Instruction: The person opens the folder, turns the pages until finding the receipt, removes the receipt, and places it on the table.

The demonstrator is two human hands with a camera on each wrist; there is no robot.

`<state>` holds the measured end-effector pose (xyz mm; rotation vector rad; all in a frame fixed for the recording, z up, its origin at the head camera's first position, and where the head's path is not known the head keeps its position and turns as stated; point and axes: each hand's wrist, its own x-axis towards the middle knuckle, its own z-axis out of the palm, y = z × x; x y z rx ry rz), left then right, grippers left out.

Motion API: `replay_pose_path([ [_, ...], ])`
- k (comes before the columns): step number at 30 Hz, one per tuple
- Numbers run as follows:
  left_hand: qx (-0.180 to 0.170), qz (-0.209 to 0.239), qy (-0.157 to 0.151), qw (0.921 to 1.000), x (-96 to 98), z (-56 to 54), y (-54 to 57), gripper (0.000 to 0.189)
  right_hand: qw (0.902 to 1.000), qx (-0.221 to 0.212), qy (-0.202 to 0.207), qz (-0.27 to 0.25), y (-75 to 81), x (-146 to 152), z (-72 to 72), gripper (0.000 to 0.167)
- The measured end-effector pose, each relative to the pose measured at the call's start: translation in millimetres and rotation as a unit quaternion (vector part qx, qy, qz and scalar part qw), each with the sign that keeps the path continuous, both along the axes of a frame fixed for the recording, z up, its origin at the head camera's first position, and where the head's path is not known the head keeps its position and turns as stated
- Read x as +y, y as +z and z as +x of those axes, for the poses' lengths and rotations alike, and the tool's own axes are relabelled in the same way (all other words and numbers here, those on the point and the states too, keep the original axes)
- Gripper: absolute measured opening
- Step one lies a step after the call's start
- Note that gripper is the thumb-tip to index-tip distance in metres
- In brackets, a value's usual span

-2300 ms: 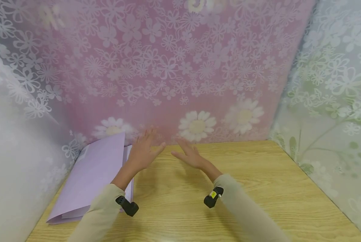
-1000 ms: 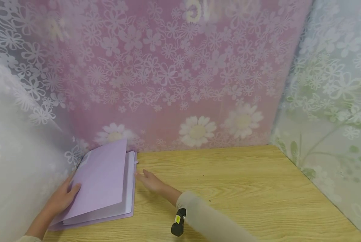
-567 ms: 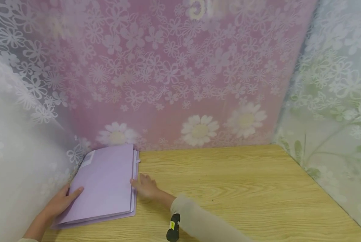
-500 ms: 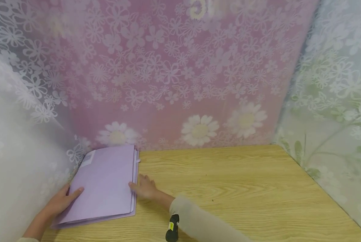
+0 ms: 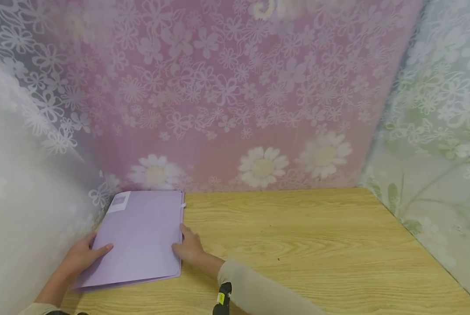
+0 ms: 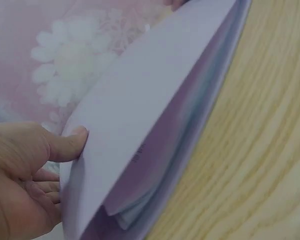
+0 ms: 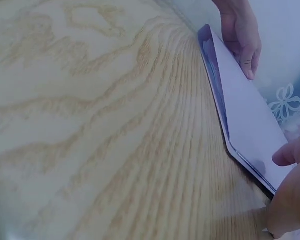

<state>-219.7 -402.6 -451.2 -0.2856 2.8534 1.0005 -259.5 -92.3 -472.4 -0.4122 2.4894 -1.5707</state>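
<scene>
A light purple file folder (image 5: pixel 140 236) lies on the wooden table at the left, its cover down and a white label near its far left corner. My left hand (image 5: pixel 81 258) grips its left edge, thumb on the cover and fingers at the spine side. On the opposite edge, my right hand (image 5: pixel 189 248) holds it with the thumb on top and the other fingers along the side. In the left wrist view the near end of the folder (image 6: pixel 135 110) gapes, and sheets show inside. The right wrist view shows both hands at the folder (image 7: pixel 247 115).
The wood-grain table (image 5: pixel 298 245) extends to the right, with a few tiny dark specks on it. A pink flowered backdrop (image 5: pixel 227 109) stands along the back, and pale flowered panels rise at the left and right sides.
Both hands have come from above the table's back to the folder's two edges. The raised cover has come down, and the right hand has taken hold of the right edge.
</scene>
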Motion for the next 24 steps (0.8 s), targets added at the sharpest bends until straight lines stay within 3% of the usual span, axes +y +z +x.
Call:
replay_pose_path([
  [5, 0.004, 0.04, 0.004, 0.9992, 6.3, -0.1, 5.7, 0.097, 0.9905, -0.018, -0.029, -0.133, -0.7, 3, -7.9, 0.067],
  [8, 0.012, 0.046, 0.009, 0.9988, 12.2, -0.7, 8.5, 0.099, 0.9827, -0.026, -0.033, -0.18, 1.6, 10, -11.2, 0.064],
  [13, 0.009, 0.072, -0.011, 0.9973, 28.2, -4.1, 9.2, 0.101, 0.9746, -0.056, -0.033, -0.214, 2.8, 32, -13.9, 0.063],
  [20, -0.007, 0.128, -0.058, 0.99, 57.1, -7.1, 13.9, 0.091, 0.9726, -0.107, -0.049, -0.201, 4.2, 83, -22.4, 0.049],
  [24, -0.009, 0.168, -0.069, 0.9834, 79.2, -11.5, 19.9, 0.087, 0.9618, -0.131, -0.051, -0.235, 10.1, 117, -27.5, 0.045],
])
